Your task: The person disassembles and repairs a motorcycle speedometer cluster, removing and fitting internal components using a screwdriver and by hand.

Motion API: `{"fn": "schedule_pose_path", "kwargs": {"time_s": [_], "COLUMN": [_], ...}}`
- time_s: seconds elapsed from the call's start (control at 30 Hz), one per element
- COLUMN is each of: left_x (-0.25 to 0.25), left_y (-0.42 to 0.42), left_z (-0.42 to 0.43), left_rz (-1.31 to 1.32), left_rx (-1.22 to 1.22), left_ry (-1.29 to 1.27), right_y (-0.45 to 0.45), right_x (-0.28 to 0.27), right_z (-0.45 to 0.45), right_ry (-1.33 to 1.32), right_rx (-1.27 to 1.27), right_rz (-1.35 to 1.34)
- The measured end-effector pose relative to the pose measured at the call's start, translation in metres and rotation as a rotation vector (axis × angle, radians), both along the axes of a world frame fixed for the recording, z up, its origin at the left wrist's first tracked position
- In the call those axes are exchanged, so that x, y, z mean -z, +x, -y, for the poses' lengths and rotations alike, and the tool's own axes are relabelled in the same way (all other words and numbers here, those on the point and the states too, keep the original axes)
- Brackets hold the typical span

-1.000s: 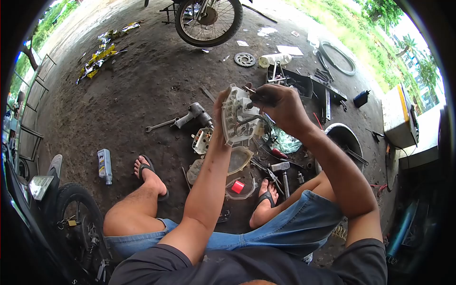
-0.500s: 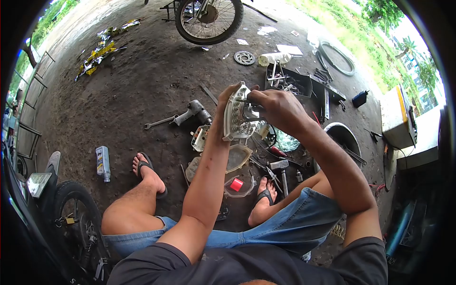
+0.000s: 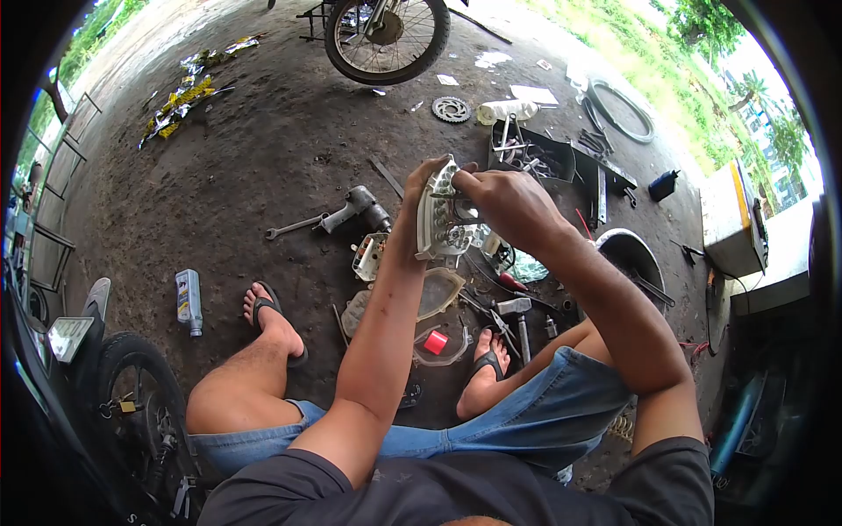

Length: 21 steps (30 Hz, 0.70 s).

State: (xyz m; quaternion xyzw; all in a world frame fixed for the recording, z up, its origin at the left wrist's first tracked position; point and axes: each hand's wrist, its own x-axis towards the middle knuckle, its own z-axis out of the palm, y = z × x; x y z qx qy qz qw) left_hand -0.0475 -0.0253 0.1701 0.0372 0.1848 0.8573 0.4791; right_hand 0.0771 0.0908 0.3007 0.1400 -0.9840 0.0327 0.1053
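A whitish plastic housing (image 3: 432, 223) with round sockets and dark wires is held up above the ground between my hands. My left hand (image 3: 417, 188) grips its left edge, the fingers mostly behind it. My right hand (image 3: 504, 197) is closed at the upper right of the housing, its fingertips against the socketed face; whether they pinch a wire or a small part is hidden. Below the housing lie a clear lens cover (image 3: 441, 294), a red piece (image 3: 436, 342) and a smaller white part with orange spots (image 3: 369, 257).
An impact wrench (image 3: 361, 210) and a spanner (image 3: 294, 227) lie to the left. A hammer (image 3: 517, 309), pliers and a round basin (image 3: 633, 254) are at the right, with a tool tray (image 3: 561, 162) beyond. A motorcycle wheel (image 3: 386, 39) stands ahead; a bottle (image 3: 189, 302) lies left.
The housing has turned so its socketed face points more to the right and looks narrower. My right hand has shifted slightly over its upper part, and its fingers have closed in.
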Motion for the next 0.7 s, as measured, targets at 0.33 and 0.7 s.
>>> {"fn": "schedule_pose_path", "kwargs": {"time_s": [0.33,0.7], "left_x": [-0.007,-0.005], "left_y": [0.009,0.017], "left_z": [0.006,0.003], "left_rz": [-0.021,0.043], "left_rx": [0.029,0.054], "left_ry": [0.134,0.182], "right_y": [-0.008,-0.006], "right_x": [0.011,0.014], "right_z": [-0.021,-0.035], "right_ry": [-0.185,-0.341], "right_rx": [-0.01,-0.094], "right_rz": [0.058,0.065]}}
